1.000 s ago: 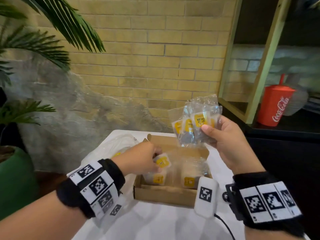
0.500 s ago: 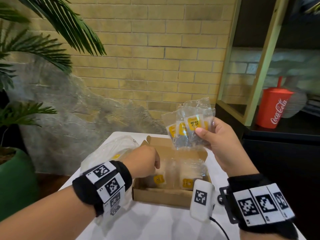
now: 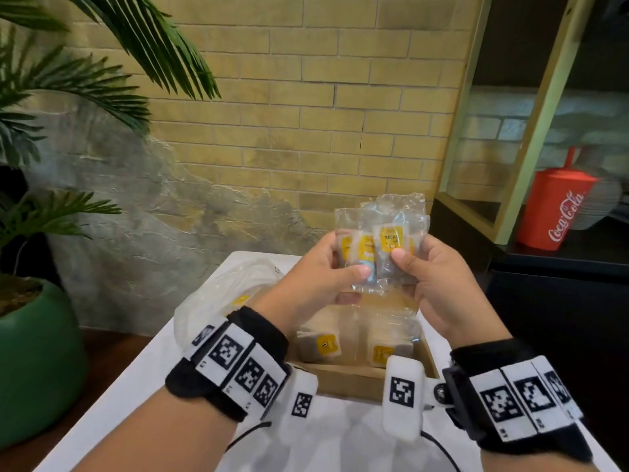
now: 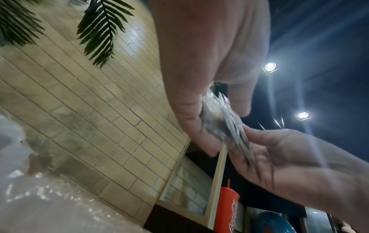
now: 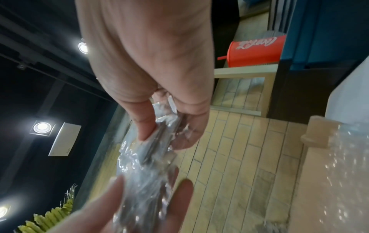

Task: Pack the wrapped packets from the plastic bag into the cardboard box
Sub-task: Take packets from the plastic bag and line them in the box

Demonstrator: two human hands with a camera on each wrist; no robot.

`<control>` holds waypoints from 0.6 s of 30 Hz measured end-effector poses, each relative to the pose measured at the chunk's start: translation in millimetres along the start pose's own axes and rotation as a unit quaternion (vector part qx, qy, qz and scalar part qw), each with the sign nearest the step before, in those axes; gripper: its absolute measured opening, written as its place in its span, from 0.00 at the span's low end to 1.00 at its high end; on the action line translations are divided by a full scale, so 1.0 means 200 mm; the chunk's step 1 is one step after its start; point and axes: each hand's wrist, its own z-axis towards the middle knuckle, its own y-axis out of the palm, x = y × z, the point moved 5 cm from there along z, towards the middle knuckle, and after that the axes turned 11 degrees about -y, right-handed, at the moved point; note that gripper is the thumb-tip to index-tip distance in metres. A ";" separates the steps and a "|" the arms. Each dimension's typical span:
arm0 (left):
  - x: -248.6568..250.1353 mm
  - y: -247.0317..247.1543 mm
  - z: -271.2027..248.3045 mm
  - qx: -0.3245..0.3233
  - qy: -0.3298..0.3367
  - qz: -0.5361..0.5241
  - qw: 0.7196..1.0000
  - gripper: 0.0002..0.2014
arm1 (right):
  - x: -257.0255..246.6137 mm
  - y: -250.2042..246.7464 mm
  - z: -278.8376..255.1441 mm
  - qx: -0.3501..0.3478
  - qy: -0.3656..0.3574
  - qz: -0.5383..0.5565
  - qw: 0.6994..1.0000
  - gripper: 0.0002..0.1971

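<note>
Plastic bag (image 3: 218, 294) lying slack on counter (image 3: 163, 369), left of cardboard box (image 3: 354, 379). Left hand (image 3: 316, 274) pinching left side of fanned wrapped packets (image 3: 377, 247) above box; right hand (image 3: 439, 277) pinching right side, fingers curled. Risk: slick film sliding between fingers, packets likely spilling past box wall onto counter.

The left hand (image 3: 316, 277) hides the cardboard box's (image 3: 354, 379) far side; the packets (image 5: 147, 159) blur in both wrist views.
</note>
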 end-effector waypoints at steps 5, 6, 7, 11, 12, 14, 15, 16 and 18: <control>-0.03 -0.03 0.01 0.045 0.041 0.005 0.998 0.11 | 0.02 0.06 0.00 -0.009 -0.020 -0.053 0.998 0.12; -0.04 -0.04 0.01 0.041 0.042 0.004 0.998 0.12 | 0.02 0.06 0.00 -0.006 -0.025 -0.064 0.998 0.13; -0.05 -0.04 0.01 0.041 0.044 0.007 0.998 0.12 | 0.03 0.07 0.00 -0.006 -0.028 -0.068 0.997 0.13; -0.03 -0.10 0.00 0.070 0.052 0.013 0.996 0.12 | 0.00 0.05 0.00 -0.012 -0.033 -0.116 0.993 0.15; -0.02 -0.13 0.00 0.080 0.053 0.008 0.995 0.12 | -0.02 0.03 0.00 -0.009 -0.036 -0.142 0.989 0.14; 0.00 -0.18 -0.01 0.098 0.060 0.005 0.993 0.12 | -0.06 -0.01 -0.01 0.007 -0.042 -0.193 0.980 0.14; 0.01 -0.20 -0.02 0.106 0.062 0.002 0.992 0.12 | -0.06 -0.04 -0.01 0.005 -0.039 -0.220 0.975 0.13; 0.03 -0.23 -0.03 0.113 0.062 -0.005 0.992 0.12 | -0.06 -0.06 -0.02 -0.015 -0.029 -0.255 0.966 0.11; 0.04 -0.26 -0.04 0.120 0.060 -0.018 0.991 0.13 | -0.02 -0.06 -0.04 -0.107 0.006 -0.365 0.925 0.07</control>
